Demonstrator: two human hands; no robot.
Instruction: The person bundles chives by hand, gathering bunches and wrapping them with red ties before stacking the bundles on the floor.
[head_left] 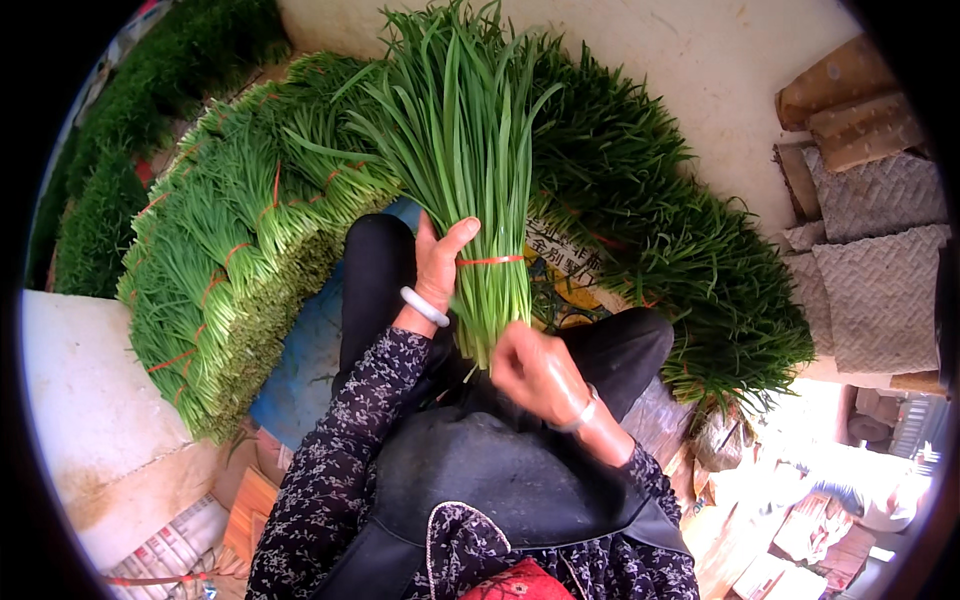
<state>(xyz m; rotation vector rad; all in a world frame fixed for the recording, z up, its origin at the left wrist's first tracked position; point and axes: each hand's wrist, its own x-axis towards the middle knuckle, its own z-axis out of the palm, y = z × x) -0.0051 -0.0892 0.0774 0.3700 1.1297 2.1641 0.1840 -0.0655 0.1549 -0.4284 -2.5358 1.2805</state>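
Note:
In front of me stands a thick bundle of garlic chives (465,130), leaf tips pointing away and pale stem ends toward my lap. A red tie (490,261) circles its stems. My left hand (438,262) is closed around the bundle's left side, thumb lying near the tie. Beside the stem ends, at their lower right, is my right hand (540,372) with its fingers curled. It is slightly blurred, and whatever its fingers hold is hidden.
Tied chive bundles (240,240) are stacked in an arc at left, on a blue surface (305,365). More chives (690,230) lie in a dark green heap at right. Folded woven mats (880,260) lie at the far right. A black apron (500,470) covers my lap.

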